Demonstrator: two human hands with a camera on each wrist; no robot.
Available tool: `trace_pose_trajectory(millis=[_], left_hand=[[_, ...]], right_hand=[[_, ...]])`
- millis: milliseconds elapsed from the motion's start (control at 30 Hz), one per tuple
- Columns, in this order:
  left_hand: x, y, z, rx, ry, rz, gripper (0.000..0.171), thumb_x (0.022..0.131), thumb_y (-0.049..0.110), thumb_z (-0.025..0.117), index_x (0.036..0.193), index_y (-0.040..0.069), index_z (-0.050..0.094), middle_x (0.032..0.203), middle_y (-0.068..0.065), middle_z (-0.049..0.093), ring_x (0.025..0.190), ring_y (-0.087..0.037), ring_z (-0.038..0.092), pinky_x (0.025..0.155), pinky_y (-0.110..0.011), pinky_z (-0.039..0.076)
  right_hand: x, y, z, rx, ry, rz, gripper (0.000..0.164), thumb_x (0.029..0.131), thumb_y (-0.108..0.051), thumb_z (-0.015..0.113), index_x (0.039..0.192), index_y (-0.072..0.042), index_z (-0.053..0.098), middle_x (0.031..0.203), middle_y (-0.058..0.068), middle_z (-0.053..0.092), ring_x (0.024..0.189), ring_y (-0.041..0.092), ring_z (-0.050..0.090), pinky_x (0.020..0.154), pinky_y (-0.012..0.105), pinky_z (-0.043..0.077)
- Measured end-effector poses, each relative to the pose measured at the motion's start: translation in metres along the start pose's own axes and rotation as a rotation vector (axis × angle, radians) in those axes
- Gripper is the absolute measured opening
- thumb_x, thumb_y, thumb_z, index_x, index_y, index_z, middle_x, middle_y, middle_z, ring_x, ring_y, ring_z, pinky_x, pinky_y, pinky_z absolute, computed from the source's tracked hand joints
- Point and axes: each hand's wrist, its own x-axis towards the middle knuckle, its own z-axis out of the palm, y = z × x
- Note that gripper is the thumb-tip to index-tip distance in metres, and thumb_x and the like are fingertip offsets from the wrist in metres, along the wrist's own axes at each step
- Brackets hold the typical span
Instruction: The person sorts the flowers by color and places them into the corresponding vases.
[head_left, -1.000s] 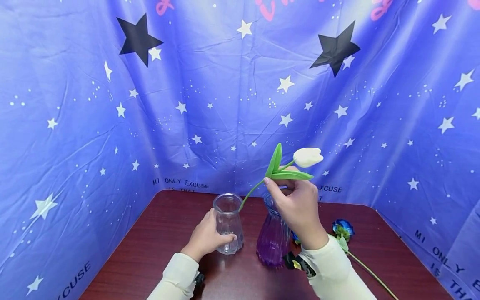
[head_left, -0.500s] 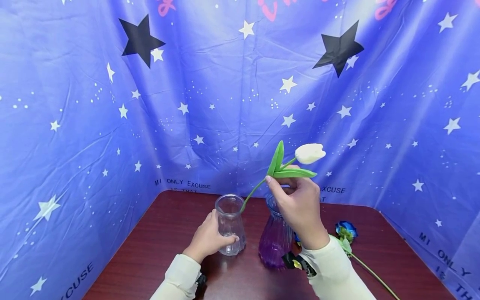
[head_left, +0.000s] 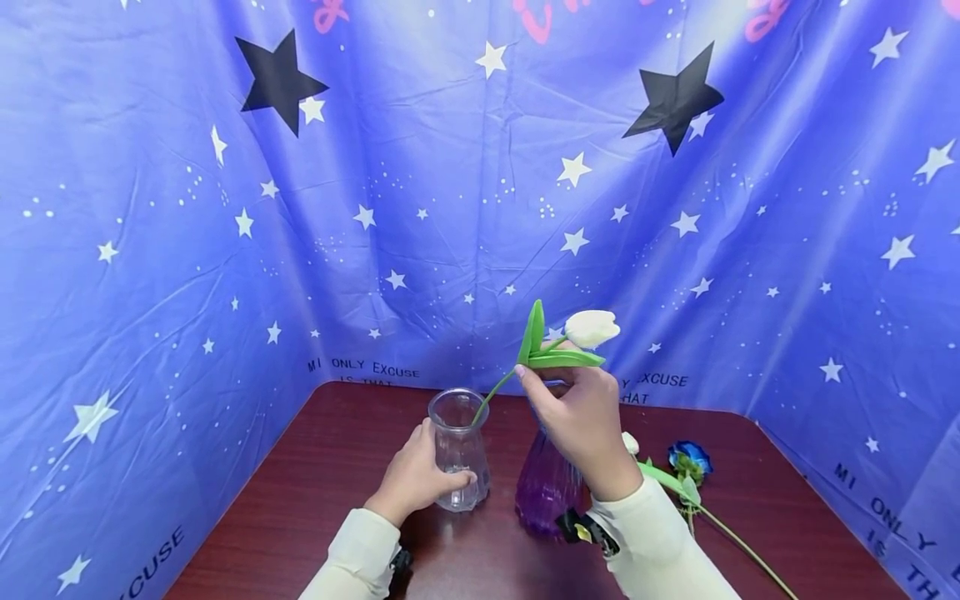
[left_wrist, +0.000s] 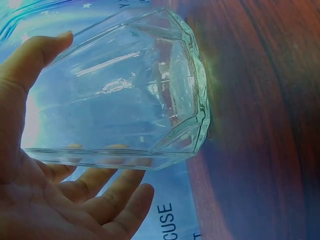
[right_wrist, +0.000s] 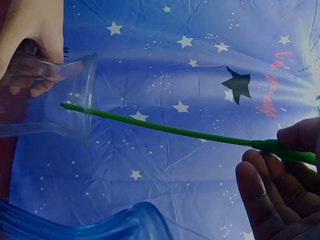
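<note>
My left hand [head_left: 415, 481] wraps around a clear glass vase [head_left: 457, 447] standing on the dark wooden table [head_left: 315, 492]; the left wrist view shows the fingers [left_wrist: 100, 190] curled round the clear glass vase [left_wrist: 125, 95]. My right hand [head_left: 581, 417] pinches the green stem of a white tulip [head_left: 591, 327] just under its leaves. The stem tip [right_wrist: 65, 105] sits at the mouth of the clear vase [right_wrist: 80, 95]. A purple ribbed vase [head_left: 546, 492] stands right of the clear one, partly hidden behind my right hand.
A blue flower [head_left: 688, 457] with a long stem and another white bud [head_left: 630, 442] lie on the table at the right. A blue star-printed cloth [head_left: 225, 208] walls in the table on the back and both sides.
My right hand has lowered and shifted left with the tulip, bringing the stem tip down into the clear vase's mouth. The left hand keeps its hold on the vase.
</note>
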Motion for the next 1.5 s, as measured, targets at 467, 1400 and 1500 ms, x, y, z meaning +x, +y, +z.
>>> trace_pose_trajectory(millis=[467,1400,1500], left_hand=[[-0.006,-0.001,0.004,0.005,-0.010,0.001,0.094,0.066,0.052,0.093,0.135,0.011,0.046,0.119,-0.007,0.059,0.103,-0.024,0.065,0.086,-0.046,0.055],[0.000,-0.002,0.003,0.023,0.019,0.008,0.094,0.066,0.055,0.093,0.135,0.011,0.047,0.117,-0.006,0.060,0.104,-0.024,0.065,0.087,-0.046,0.055],[0.001,-0.001,0.003,0.021,0.019,0.007,0.094,0.066,0.055,0.093,0.135,0.011,0.047,0.117,-0.006,0.060,0.104,-0.025,0.065,0.087,-0.046,0.055]], right_hand=[[-0.016,0.014,0.015,-0.107,-0.105,0.090,0.018,0.085,-0.023,0.085,0.098,-0.020,0.073,0.091,-0.008,0.075,0.075,0.002,0.071,0.067,0.033,0.060],[-0.016,0.016,0.025,-0.110,-0.183,0.072,0.014,0.088,-0.019,0.081,0.102,-0.019,0.075,0.089,-0.009,0.076,0.086,0.009,0.071,0.077,0.037,0.054],[-0.015,0.016,0.027,-0.116,-0.195,0.057,0.015,0.088,-0.019,0.082,0.103,-0.019,0.077,0.081,-0.014,0.075,0.079,0.002,0.071,0.077,0.035,0.054]])
